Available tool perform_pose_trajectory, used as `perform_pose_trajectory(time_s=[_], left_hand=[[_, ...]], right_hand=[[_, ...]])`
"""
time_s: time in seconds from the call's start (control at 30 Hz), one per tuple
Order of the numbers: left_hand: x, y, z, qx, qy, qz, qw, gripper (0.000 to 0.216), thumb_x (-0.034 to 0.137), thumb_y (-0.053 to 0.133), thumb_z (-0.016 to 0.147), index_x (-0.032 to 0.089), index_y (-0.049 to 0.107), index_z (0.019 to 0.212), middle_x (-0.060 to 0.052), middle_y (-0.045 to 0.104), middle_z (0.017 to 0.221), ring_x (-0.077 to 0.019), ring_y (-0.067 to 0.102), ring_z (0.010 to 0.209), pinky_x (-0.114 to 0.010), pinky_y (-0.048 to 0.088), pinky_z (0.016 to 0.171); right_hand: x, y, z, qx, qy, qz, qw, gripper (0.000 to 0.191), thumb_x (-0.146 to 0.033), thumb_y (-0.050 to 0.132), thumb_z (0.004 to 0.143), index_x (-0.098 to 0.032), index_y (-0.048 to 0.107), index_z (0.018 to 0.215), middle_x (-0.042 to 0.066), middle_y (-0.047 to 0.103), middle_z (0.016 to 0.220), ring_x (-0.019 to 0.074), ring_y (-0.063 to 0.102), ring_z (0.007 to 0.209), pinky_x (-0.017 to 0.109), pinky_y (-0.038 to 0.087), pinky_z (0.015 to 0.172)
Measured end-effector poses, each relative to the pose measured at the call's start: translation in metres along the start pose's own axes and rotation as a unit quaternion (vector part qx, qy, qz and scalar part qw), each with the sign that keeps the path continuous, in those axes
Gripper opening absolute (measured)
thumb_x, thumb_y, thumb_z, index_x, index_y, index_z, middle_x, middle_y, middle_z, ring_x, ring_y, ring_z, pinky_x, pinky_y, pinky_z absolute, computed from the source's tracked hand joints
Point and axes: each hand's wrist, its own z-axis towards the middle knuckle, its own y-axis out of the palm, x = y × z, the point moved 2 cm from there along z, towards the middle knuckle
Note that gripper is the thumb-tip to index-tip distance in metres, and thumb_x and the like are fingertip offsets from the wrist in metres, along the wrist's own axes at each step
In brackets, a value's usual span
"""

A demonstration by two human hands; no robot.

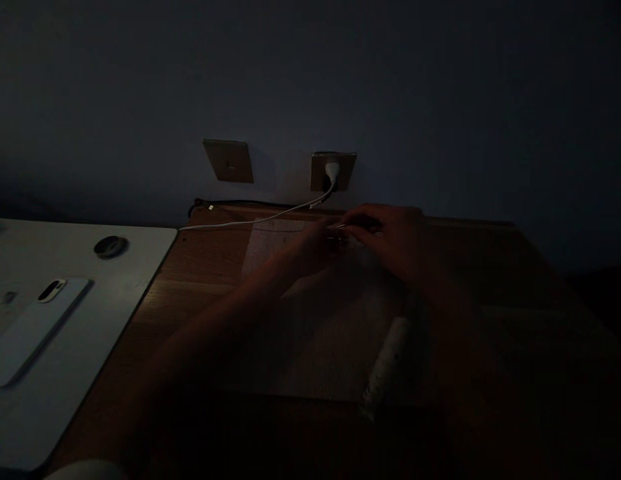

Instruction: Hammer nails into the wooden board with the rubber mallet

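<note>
The scene is very dark. My left hand (320,245) and my right hand (393,233) meet above the far part of a pale sheet (310,347) lying on the wooden table. Between their fingertips a thin, light, shiny piece (341,227) catches a little light; its kind is too small and dim to tell. Fingers of both hands are closed in a pinch around it. Below my right hand, a whitish cylindrical roll (389,360) lies slanted on the sheet's right side.
To the left, a white board or tabletop (125,300) carries a white phone (40,330) and a dark round object (110,247). A white cable (230,225) runs from a plug (332,172) in the wall socket (346,173) along the wooden table's (185,267) back edge. Another wall plate (230,160) is left.
</note>
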Motion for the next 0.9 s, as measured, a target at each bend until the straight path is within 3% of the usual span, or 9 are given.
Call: perform_pose_trajectory(time_s=[0.13,0.27,0.33,0.43,0.5,0.57,0.67,0.8,0.9], left_hand=[[-0.003,0.004,-0.003,0.005,0.022,0.024,0.999,0.031,0.033,0.044,0.104,0.018,0.065,0.085,-0.003,0.067,0.083,-0.0101,0.061,0.068,-0.021,0.051,0.063],[-0.001,0.009,-0.007,0.022,0.018,0.062,0.998,0.023,0.032,0.054,0.099,0.019,0.062,0.083,-0.002,0.063,0.078,-0.0095,0.057,0.061,-0.018,0.045,0.051],[0.006,0.013,-0.011,0.007,0.015,0.031,0.999,0.020,0.030,0.054,0.098,0.018,0.061,0.083,-0.001,0.060,0.075,-0.0083,0.052,0.055,-0.017,0.039,0.045],[0.021,0.019,-0.018,-0.004,0.057,-0.031,0.998,0.021,0.023,0.050,0.099,0.018,0.055,0.079,0.002,0.052,0.068,-0.0053,0.042,0.048,-0.015,0.028,0.039],[0.027,0.022,-0.023,0.012,0.091,-0.063,0.994,0.027,0.023,0.047,0.101,0.018,0.049,0.074,0.004,0.044,0.065,-0.0041,0.036,0.045,-0.014,0.023,0.037],[0.026,0.024,-0.026,0.033,0.076,-0.084,0.993,0.033,0.023,0.042,0.103,0.019,0.044,0.071,0.004,0.039,0.063,-0.0039,0.032,0.044,-0.014,0.020,0.036],[0.023,0.027,-0.029,0.048,0.037,-0.118,0.991,0.037,0.022,0.033,0.105,0.019,0.040,0.068,0.004,0.037,0.061,-0.0046,0.029,0.044,-0.015,0.016,0.035],[0.029,0.027,-0.032,0.085,0.121,-0.163,0.976,0.039,0.023,0.030,0.106,0.019,0.040,0.068,0.004,0.037,0.061,-0.0053,0.034,0.047,-0.014,0.020,0.038],[0.024,0.030,-0.033,0.094,0.082,-0.155,0.980,0.038,0.019,0.029,0.104,0.019,0.038,0.067,0.004,0.034,0.060,-0.0046,0.034,0.046,-0.013,0.021,0.038]], right_hand=[[-0.010,0.010,-0.002,-0.067,-0.030,-0.001,0.997,0.027,-0.009,0.068,0.087,-0.027,0.081,0.103,0.002,0.081,0.111,0.0230,0.076,0.104,0.038,0.056,0.098],[-0.014,0.007,-0.003,-0.075,-0.040,0.004,0.996,0.029,-0.009,0.066,0.089,-0.029,0.081,0.105,0.000,0.081,0.114,0.0230,0.076,0.105,0.039,0.057,0.099],[-0.018,0.002,-0.003,-0.047,-0.051,0.005,0.998,0.028,-0.012,0.067,0.090,-0.030,0.081,0.107,0.000,0.081,0.113,0.0226,0.077,0.101,0.038,0.058,0.096],[-0.026,-0.009,-0.004,0.046,-0.071,0.004,0.996,0.024,-0.018,0.065,0.094,-0.030,0.079,0.111,0.001,0.080,0.112,0.0221,0.076,0.098,0.037,0.060,0.090],[-0.030,-0.016,-0.005,0.110,-0.077,0.001,0.991,0.021,-0.023,0.063,0.096,-0.029,0.078,0.110,0.002,0.079,0.110,0.0224,0.075,0.097,0.037,0.060,0.086],[-0.032,-0.020,-0.006,0.145,-0.077,-0.002,0.987,0.020,-0.026,0.060,0.098,-0.029,0.077,0.108,0.003,0.079,0.107,0.0229,0.075,0.096,0.038,0.060,0.085],[-0.032,-0.025,-0.007,0.162,-0.076,-0.007,0.984,0.018,-0.026,0.059,0.099,-0.028,0.076,0.105,0.004,0.078,0.104,0.0223,0.074,0.094,0.038,0.060,0.085],[-0.028,-0.027,-0.006,0.169,-0.073,-0.009,0.983,0.018,-0.024,0.060,0.098,-0.027,0.076,0.105,0.004,0.077,0.103,0.0208,0.074,0.088,0.036,0.059,0.083],[-0.027,-0.029,-0.006,0.173,-0.075,-0.016,0.982,0.018,-0.024,0.060,0.098,-0.027,0.076,0.104,0.004,0.078,0.102,0.0208,0.074,0.088,0.035,0.059,0.082]])
